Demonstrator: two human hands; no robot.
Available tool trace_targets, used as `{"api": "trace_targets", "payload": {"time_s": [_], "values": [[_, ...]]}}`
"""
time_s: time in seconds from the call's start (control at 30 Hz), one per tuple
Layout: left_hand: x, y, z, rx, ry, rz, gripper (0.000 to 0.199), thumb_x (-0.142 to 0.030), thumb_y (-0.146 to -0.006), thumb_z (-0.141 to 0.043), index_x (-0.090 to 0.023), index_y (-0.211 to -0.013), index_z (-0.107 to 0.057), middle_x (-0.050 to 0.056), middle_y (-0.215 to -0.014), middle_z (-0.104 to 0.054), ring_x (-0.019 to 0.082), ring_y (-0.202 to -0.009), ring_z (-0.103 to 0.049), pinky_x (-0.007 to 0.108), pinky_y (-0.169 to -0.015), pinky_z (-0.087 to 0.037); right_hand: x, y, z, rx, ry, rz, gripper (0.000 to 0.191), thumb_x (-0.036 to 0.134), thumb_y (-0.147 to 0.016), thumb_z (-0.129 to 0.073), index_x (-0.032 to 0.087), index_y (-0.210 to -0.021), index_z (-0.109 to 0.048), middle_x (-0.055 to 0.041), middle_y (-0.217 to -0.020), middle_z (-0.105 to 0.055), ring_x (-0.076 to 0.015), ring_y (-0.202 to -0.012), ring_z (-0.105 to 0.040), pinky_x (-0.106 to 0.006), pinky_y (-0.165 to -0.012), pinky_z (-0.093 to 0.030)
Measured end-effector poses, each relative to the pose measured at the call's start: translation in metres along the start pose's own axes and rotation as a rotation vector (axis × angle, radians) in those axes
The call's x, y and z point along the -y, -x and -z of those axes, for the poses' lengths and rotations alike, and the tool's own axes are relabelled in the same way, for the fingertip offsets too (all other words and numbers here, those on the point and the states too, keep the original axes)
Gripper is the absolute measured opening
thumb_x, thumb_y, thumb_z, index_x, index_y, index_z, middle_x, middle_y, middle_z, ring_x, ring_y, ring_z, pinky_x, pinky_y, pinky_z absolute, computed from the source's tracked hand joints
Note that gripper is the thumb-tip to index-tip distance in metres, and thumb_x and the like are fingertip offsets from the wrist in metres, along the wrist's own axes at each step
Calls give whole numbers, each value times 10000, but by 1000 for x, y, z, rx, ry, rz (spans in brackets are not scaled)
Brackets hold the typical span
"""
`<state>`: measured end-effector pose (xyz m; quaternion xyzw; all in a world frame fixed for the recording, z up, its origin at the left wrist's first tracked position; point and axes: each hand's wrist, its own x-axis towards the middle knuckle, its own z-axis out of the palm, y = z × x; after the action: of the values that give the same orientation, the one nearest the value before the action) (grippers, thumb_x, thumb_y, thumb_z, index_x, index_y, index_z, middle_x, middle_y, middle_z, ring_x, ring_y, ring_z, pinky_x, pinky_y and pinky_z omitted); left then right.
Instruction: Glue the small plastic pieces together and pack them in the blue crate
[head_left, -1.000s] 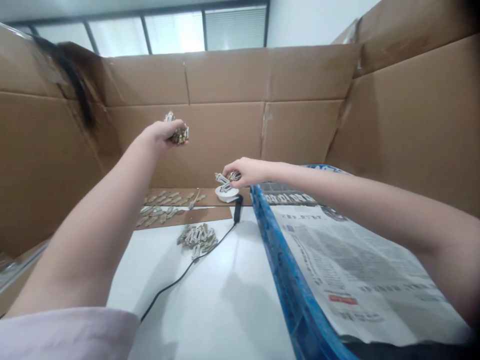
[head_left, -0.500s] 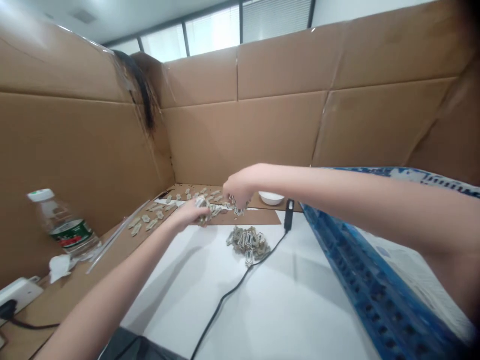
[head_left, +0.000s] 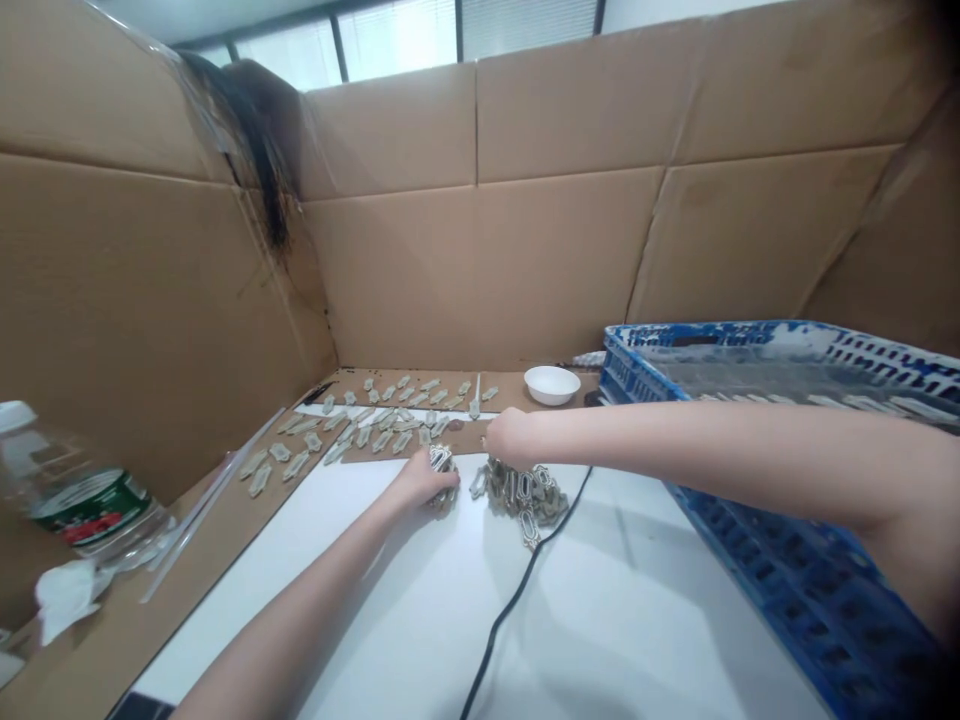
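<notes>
My left hand (head_left: 421,482) is closed around a small bundle of flat, elongated pieces with pale rims (head_left: 441,460), just above the white sheet. Beside it my right hand (head_left: 512,438) is curled downward at the back edge of a heap of similar pieces (head_left: 536,498). Its fingertips are mostly hidden, so what they grip does not show clearly. More such pieces (head_left: 382,438) lie spread out on the cardboard strip and the surface behind my left hand.
A white bowl (head_left: 552,385) stands at the back. On the right is a blue plastic crate (head_left: 645,370). A black cable (head_left: 504,612) crosses the white sheet (head_left: 600,620). A plastic bottle (head_left: 90,510) and crumpled tissue (head_left: 67,595) are at left; cardboard walls (head_left: 480,250) surround the table.
Both hands have come back from the scattered pieces toward the heap. My left hand still holds its bundle; my right hand now reaches the heap's back edge. The view has shifted.
</notes>
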<state>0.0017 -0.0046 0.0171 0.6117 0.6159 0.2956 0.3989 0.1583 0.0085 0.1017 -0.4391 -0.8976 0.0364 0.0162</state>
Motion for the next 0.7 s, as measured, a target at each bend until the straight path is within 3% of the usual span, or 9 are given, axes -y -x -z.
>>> {"api": "trace_targets", "payload": {"time_s": [0.13, 0.27, 0.33, 0.47, 0.6, 0.7], "values": [[1, 3, -5, 8, -25, -50, 397, -262, -567, -631, -151, -913, -470, 42, -795, -610, 155, -690, -581, 218, -547, -446, 7, 3, -7, 272, 118, -32, 430, 22, -391, -693, 175, -253, -316, 8, -362, -412, -246, -641, -590, -367, -642, -456], [6, 6, -9, -7, 0, -105, 517, -316, -575, -639, -156, -1026, -441, 83, -1009, -585, 209, -915, -556, 269, -733, -442, 19, -4, 2, 565, 240, -28, 292, 272, -431, -738, 160, -351, -480, -33, -459, -515, -268, -682, -592, -390, -658, -456], [9, 8, -10, -20, 2, -117, 531, -325, -578, -640, -148, -1038, -443, 100, -1042, -577, 230, -960, -537, 290, -779, -425, 24, -11, 10, 663, 347, 28, 246, 313, -448, -734, 142, -453, -557, -38, -513, -545, -271, -707, -591, -399, -676, -452], [8, 17, -12, -42, 25, -158, 563, -322, -597, -630, -141, -1091, -426, 106, -1064, -570, 238, -970, -532, 307, -807, -407, 35, -26, 41, 578, 367, 71, 297, 315, -480, -726, 124, -689, -632, -32, -594, -570, -251, -688, -588, -374, -630, -454], [4, 26, -14, -89, 46, -216, 591, -419, -686, -552, -122, -1166, -377, 144, -1164, -509, 241, -1086, -462, 321, -907, -337, 53, -39, 80, 355, 281, 117, 341, 392, -592, -650, 100, -766, -628, -56, -633, -579, -203, -595, -574, -330, -566, -438], [4, 28, -17, -168, 8, -125, 608, -474, -760, -433, -112, -1234, -313, 185, -1260, -416, 261, -1182, -361, 368, -968, -254, 72, -42, 92, 189, 221, 220, 354, 413, -671, -584, 100, -837, -608, -70, -700, -581, -174, -595, -558, -294, -546, -414]]}}
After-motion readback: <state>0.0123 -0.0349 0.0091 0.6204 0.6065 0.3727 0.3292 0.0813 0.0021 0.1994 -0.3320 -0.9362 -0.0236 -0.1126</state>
